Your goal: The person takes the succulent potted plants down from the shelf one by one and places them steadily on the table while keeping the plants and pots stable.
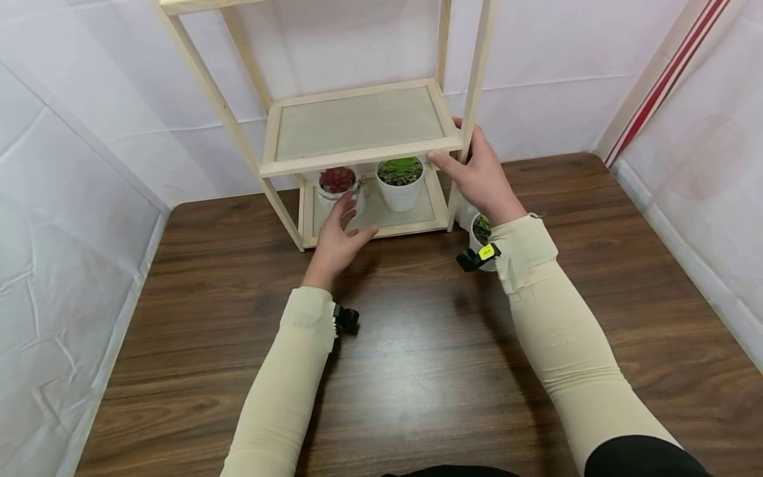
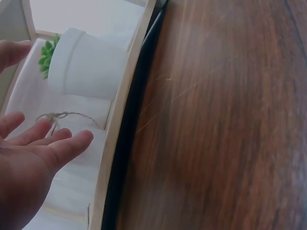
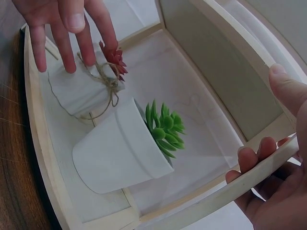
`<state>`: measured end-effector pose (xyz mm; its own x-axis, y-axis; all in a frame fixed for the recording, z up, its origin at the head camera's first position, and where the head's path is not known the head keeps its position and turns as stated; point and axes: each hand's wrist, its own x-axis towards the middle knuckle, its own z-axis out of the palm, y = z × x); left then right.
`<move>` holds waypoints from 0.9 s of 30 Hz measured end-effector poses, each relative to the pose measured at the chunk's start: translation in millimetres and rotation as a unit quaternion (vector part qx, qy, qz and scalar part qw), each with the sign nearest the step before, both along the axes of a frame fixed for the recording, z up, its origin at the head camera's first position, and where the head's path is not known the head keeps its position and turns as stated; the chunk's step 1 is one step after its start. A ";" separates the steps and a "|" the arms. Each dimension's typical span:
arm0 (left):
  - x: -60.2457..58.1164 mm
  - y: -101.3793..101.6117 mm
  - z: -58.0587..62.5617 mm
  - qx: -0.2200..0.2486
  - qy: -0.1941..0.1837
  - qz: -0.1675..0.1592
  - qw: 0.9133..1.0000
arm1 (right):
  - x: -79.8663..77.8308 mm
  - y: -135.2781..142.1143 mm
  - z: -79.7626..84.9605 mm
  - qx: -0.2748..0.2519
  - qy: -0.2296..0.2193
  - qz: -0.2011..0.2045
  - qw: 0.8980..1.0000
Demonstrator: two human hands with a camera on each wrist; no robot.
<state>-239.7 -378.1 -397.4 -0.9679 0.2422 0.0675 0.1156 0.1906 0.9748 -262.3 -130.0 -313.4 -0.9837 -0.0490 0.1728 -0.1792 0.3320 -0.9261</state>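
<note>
A light wooden shelf rack (image 1: 363, 159) stands on the table. My right hand (image 1: 481, 173) grips its right front post at the middle shelf, thumb on the shelf edge and fingers curled behind the post. On the bottom shelf sits a white pot with a red succulent (image 1: 337, 179), wrapped and tied with twine (image 3: 113, 84). My left hand (image 1: 341, 240) is held in front of that pot, fingers extended and overlapping it in the right wrist view. Beside it, to the right, a plain white pot (image 3: 120, 148) holds a green succulent (image 3: 165, 128).
Another white pot with a green plant (image 1: 480, 229) stands on the table right of the rack, partly hidden by my right wrist. The brown wooden table (image 1: 393, 371) extends in front. White sheeting (image 1: 548, 79) hangs behind and at both sides.
</note>
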 end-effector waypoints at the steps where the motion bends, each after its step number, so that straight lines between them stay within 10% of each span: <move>1: -0.7 1.0 -0.4 0.005 0.000 -0.001 1.000 | 0.0 0.0 0.0 0.001 -0.001 0.000 1.000; 27: -20.0 17.1 -21.7 0.023 -0.023 -0.010 0.999 | 4.3 0.1 0.7 0.000 0.009 -0.005 1.000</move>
<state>-259.7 -361.0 -419.1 -0.9650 0.2601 0.0347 0.0741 0.1432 0.9869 -258.0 -129.8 -312.7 -0.9811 -0.0392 0.1897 -0.1918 0.3341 -0.9228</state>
